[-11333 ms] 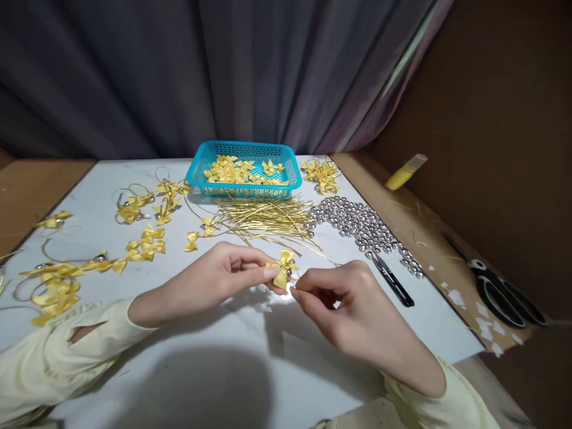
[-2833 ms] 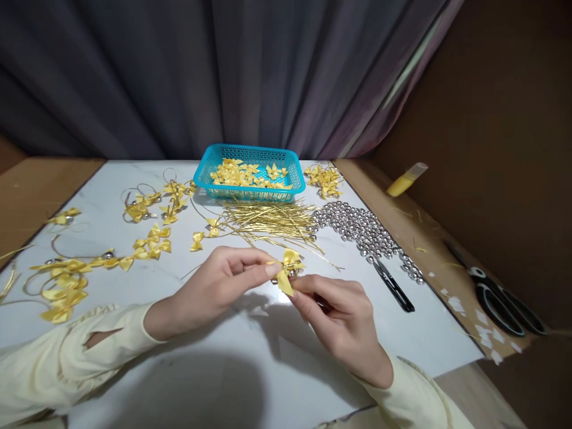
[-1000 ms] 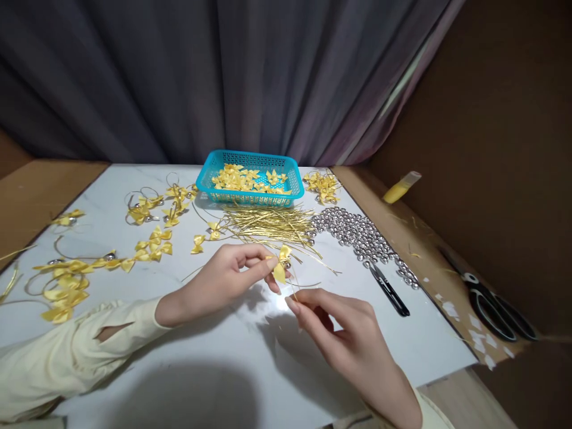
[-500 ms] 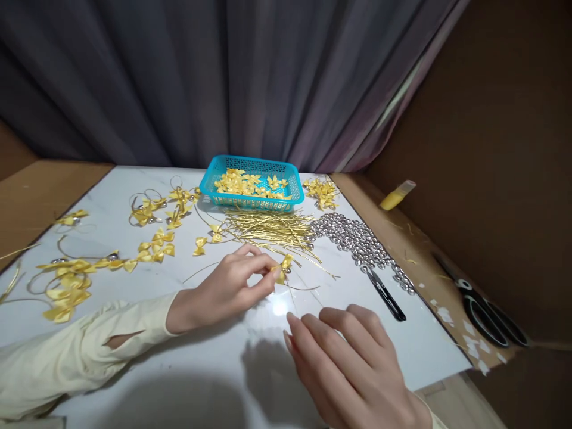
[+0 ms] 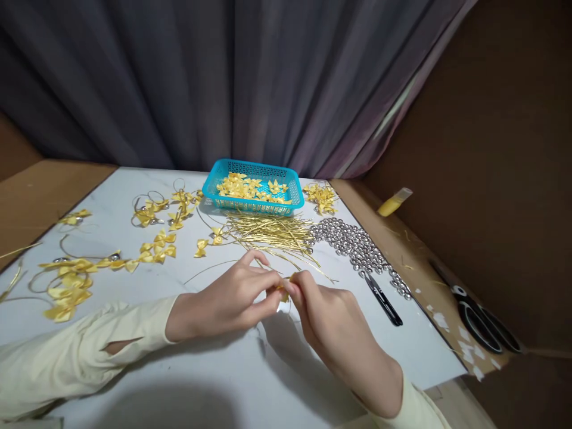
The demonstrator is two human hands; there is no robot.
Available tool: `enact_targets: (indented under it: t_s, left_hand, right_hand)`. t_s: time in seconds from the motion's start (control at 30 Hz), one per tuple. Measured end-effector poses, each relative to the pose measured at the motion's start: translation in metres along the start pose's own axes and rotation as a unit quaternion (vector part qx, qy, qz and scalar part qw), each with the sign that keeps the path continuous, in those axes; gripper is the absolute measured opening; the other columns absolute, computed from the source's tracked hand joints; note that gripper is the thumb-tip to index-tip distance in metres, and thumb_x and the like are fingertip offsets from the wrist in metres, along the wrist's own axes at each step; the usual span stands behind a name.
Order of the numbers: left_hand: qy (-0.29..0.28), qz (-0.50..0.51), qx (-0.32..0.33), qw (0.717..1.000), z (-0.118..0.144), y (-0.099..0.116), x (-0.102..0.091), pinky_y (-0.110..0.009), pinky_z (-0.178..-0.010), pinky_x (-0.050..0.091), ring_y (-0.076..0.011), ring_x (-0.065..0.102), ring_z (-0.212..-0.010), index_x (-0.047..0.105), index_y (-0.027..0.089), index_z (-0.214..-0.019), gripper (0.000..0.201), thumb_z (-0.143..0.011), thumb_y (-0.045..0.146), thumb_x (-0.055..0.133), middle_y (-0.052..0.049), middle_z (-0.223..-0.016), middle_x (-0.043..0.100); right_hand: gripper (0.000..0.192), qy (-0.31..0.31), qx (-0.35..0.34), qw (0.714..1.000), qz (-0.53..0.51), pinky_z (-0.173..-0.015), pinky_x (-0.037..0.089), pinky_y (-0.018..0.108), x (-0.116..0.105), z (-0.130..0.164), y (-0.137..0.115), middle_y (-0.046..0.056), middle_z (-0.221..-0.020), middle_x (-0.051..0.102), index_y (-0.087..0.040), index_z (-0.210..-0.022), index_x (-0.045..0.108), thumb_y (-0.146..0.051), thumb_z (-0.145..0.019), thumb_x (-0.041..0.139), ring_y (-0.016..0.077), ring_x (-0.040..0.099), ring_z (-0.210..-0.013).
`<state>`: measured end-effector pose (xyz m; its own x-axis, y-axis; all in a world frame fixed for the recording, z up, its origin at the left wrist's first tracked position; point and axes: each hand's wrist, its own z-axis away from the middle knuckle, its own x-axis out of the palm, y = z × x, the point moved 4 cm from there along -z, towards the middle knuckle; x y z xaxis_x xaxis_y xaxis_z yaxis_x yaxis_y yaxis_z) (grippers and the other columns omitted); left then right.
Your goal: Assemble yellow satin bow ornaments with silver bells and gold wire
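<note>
A small yellow ribbon bow (image 5: 285, 294) sits between my fingertips, mostly hidden by them. My left hand (image 5: 230, 296) pinches it with thumb and forefinger, the other fingers slightly curled. From the right, my right hand (image 5: 342, 325) closes thumb and forefinger at the same bow, so the fingertips of both hands meet there. Whether the right fingers grip ribbon or a thin cord on it is hidden. Just beyond the hands lies a bundle of gold cords (image 5: 270, 231). Silver beads (image 5: 351, 241) are spread to its right.
A blue perforated basket (image 5: 297, 193) of yellow bows stands at the back. Finished-looking bows with cord loops (image 5: 69, 292) lie on the left. Black thread snips (image 5: 384, 304) rest near the beads. Scissors (image 5: 478, 325) and a yellow tube (image 5: 393, 204) lie at the right edge.
My right hand has moved forward and left, from apart with loosely bent fingers to a pinch at the bow. The left hand stays in about the same place, still pinching it.
</note>
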<state>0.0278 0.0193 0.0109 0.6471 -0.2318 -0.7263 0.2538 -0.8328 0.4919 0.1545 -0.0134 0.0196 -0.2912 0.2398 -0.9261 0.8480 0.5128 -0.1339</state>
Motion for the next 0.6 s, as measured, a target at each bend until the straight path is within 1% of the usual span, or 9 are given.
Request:
enact_targets:
  t_s: [0.07, 0.17, 0.33, 0.47, 0.6]
  left_hand:
    - [-0.001, -0.005, 0.008, 1.000, 0.0002, 0.0020, -0.0006, -0.033, -0.089, 0.035, -0.0085, 0.044, -0.051, 0.054, 0.014, -0.078, 0.019, -0.087, 0.011, 0.038, 0.002, -0.064, 0.062]
    - [-0.003, -0.010, 0.017, 1.000, 0.0014, 0.0035, 0.0000, -0.033, -0.089, 0.034, -0.0085, 0.044, -0.052, 0.052, 0.014, -0.076, 0.018, -0.087, 0.010, 0.039, 0.001, -0.064, 0.062]
    - [-0.010, -0.027, 0.029, 0.999, 0.0014, 0.0045, 0.0015, -0.033, -0.088, 0.034, -0.0079, 0.037, -0.049, 0.050, 0.014, -0.070, 0.021, -0.086, 0.009, 0.038, 0.002, -0.059, 0.056]
    - [-0.023, -0.020, 0.020, 0.999, 0.0002, 0.0041, 0.0026, -0.033, -0.088, 0.034, -0.0080, 0.035, -0.049, 0.050, 0.014, -0.070, 0.021, -0.086, 0.009, 0.037, 0.003, -0.059, 0.055]
    - [-0.037, 0.009, 0.002, 0.999, 0.0006, 0.0029, 0.0044, -0.033, -0.090, 0.033, -0.0086, 0.035, -0.051, 0.050, 0.016, -0.071, 0.020, -0.086, 0.011, 0.038, 0.003, -0.061, 0.055]
  right_hand:
    - [0.022, -0.003, -0.009, 1.000, 0.022, -0.039, 0.015, 0.023, 0.0025, -0.0018, -0.0007, -0.004, -0.047, 0.052, -0.018, -0.074, 0.040, -0.020, -0.094, 0.030, 0.0110, 0.043, -0.033]
    - [0.023, 0.008, -0.018, 0.998, 0.052, -0.040, 0.013, 0.023, 0.0029, -0.0027, -0.0014, -0.004, -0.045, 0.050, -0.018, -0.071, 0.038, -0.018, -0.092, 0.030, 0.0104, 0.041, -0.032]
    - [0.022, 0.014, -0.066, 0.993, 0.094, -0.041, 0.012, 0.024, 0.0012, -0.0027, -0.0034, -0.003, -0.045, 0.046, -0.018, -0.070, 0.038, -0.011, -0.089, 0.028, 0.0100, 0.039, -0.034]
    - [0.020, -0.017, -0.095, 0.992, 0.081, -0.040, 0.011, 0.024, 0.0004, -0.0043, -0.0015, -0.004, -0.044, 0.043, -0.018, -0.071, 0.038, -0.006, -0.083, 0.027, 0.0102, 0.034, -0.033]
    - [0.020, -0.060, -0.099, 0.993, 0.038, -0.040, 0.012, 0.025, 0.0027, -0.0031, 0.0033, -0.006, -0.043, 0.040, -0.018, -0.075, 0.039, -0.012, -0.089, 0.026, 0.0099, 0.026, -0.032]
